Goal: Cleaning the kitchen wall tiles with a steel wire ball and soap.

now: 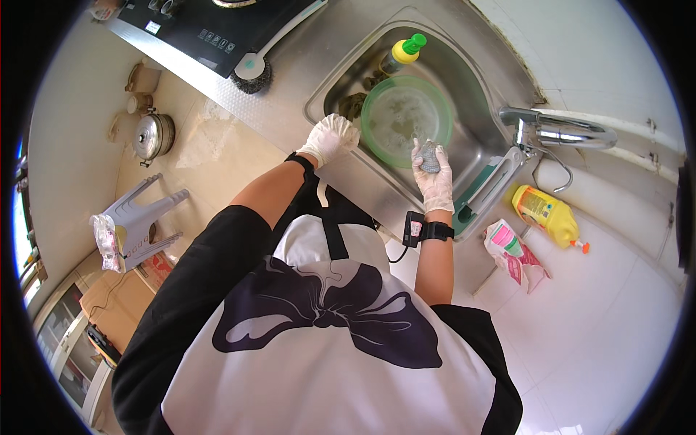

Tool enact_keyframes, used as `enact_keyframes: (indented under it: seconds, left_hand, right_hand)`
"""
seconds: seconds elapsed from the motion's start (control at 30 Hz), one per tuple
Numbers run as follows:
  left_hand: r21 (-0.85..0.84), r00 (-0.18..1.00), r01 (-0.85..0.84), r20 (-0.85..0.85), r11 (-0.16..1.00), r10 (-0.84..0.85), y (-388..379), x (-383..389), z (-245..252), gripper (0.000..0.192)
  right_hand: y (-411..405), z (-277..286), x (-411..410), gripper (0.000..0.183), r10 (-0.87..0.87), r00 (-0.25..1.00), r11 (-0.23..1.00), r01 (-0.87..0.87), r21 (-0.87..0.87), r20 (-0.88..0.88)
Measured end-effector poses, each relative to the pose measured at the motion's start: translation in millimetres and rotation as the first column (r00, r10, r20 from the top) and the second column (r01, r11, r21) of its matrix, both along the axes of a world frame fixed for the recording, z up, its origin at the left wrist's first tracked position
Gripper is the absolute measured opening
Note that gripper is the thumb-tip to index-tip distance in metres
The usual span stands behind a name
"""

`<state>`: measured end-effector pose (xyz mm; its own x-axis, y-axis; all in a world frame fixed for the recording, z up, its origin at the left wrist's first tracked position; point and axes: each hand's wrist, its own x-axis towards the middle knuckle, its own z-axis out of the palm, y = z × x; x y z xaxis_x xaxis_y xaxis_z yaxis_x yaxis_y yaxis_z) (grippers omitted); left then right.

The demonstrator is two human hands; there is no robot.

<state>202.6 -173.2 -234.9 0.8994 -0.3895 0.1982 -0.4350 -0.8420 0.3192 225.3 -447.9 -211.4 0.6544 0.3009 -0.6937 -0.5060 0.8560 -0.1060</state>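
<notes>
My right hand, in a thin whitish glove, holds up a small grey ribbed lump over the front rim of a green translucent basin. Whether the lump is a shell or a metal scourer is hard to tell. Cloudy water with some foam fills the basin, which stands in a stainless steel sink. Beside the basin's left, over the sink's front edge, is my left hand, gloved too, with curled fingers; its palm is hidden. Dark greenish clumps lie in the sink left of the basin.
A bottle with a green cap stands at the sink's back. The chrome faucet is at the right. A scouring brush lies near the black cooktop. A yellow bottle and an opened packet rest on white tiles.
</notes>
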Motion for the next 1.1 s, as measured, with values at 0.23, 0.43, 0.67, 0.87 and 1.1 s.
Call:
enact_keyframes:
  seconds: [0.23, 0.43, 0.67, 0.87, 1.1]
  left_hand:
    - [-0.181, 0.988, -0.004, 0.154, 0.984, 0.033, 7, -3, 13, 0.011]
    - [-0.21, 0.96, -0.257, 0.061, 0.943, 0.275, 6, -8, 47, 0.007]
    - [-0.292, 0.96, -0.193, 0.141, 0.937, 0.241, -7, 11, 65, 0.019]
    - [-0.303, 0.972, -0.207, 0.04, 0.93, 0.23, -1, 19, 78, 0.019]
    - [-0.298, 0.943, -0.288, 0.081, 0.91, 0.324, 44, 4, 106, 0.011]
  right_hand:
    - [-11, -8, -5, 0.028, 0.034, 0.999, 0.977, -0.025, -0.212, 0.039]
    - [-9, 19, -13, 0.028, 0.17, 0.985, 0.93, -0.15, -0.336, 0.03]
    - [2, 35, -4, 0.02, 0.041, 0.982, 0.915, -0.111, -0.387, -0.184]
    - [-8, -6, 5, 0.014, 0.036, 0.999, 0.913, -0.029, -0.406, 0.01]
    - [6, 43, 9, 0.02, -0.017, 0.993, 0.964, -0.015, -0.266, -0.118]
